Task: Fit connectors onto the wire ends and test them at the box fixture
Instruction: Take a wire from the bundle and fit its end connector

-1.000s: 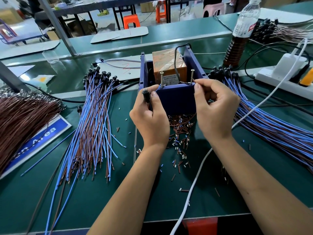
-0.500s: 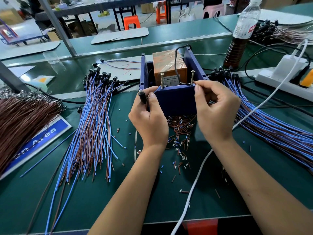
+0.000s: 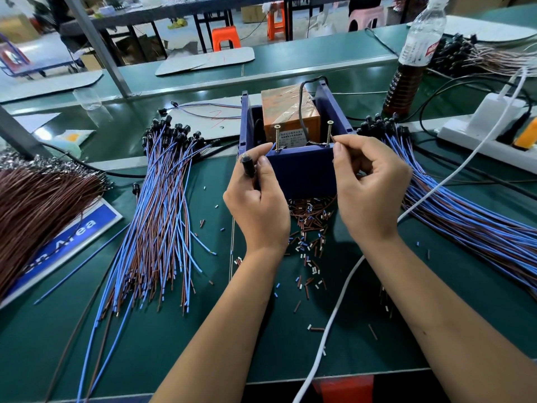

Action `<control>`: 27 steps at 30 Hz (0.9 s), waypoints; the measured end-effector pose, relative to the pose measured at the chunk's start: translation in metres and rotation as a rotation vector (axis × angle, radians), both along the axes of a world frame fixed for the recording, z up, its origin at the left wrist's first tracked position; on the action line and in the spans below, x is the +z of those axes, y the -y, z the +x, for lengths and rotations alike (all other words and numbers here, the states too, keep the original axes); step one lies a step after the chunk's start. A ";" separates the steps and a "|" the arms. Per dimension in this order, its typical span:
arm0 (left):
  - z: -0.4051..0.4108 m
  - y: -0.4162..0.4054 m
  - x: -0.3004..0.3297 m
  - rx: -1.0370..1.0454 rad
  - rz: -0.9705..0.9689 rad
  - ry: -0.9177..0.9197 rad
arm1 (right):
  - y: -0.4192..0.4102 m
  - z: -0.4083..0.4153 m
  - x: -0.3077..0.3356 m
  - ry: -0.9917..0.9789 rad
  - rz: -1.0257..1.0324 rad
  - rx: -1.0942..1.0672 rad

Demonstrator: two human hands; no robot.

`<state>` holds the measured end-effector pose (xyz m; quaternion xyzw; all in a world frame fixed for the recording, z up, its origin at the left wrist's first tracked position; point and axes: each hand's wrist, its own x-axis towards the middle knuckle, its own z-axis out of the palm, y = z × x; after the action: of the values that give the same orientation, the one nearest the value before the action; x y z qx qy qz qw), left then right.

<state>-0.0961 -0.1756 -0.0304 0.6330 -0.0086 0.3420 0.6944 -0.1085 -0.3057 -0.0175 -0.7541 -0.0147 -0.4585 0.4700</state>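
step: test | left hand (image 3: pixel 257 207) pinches connector (image 3: pixel 248 166), blue end on left screw (image 3: pixel 277 137) | right hand (image 3: pixel 369 184) pinches other end to right screw (image 3: pixel 329 132) | box (image 3: pixel 302 167) screws likely serve as contacts

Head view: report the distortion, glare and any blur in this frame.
Head view: wide-angle bending curves the bench edges and splays the forearms at the bottom; glare sits on the tape over the orange block inside the blue box fixture; the stools and tables behind are soft, while the left hand, right hand and two upright screws are sharp.
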 end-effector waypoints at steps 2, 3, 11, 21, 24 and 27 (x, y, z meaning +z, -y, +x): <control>0.001 0.000 0.000 -0.004 -0.003 -0.007 | 0.000 0.000 0.000 0.001 0.001 0.006; 0.001 0.000 0.000 -0.006 -0.005 -0.010 | 0.000 0.000 0.000 0.001 0.000 0.007; -0.001 0.000 0.001 -0.018 -0.021 -0.011 | 0.001 -0.001 0.001 -0.006 0.001 0.011; -0.003 -0.001 0.001 0.036 -0.010 0.064 | 0.002 0.001 -0.001 -0.001 0.005 0.039; -0.003 -0.001 0.001 0.013 0.011 0.050 | 0.002 0.003 0.000 -0.009 0.015 0.009; -0.003 0.000 0.001 0.022 0.059 0.019 | 0.002 0.005 0.000 -0.010 0.027 -0.009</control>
<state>-0.0989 -0.1756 -0.0293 0.6500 -0.0182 0.3552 0.6715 -0.1036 -0.3078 -0.0180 -0.7499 -0.0029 -0.4569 0.4784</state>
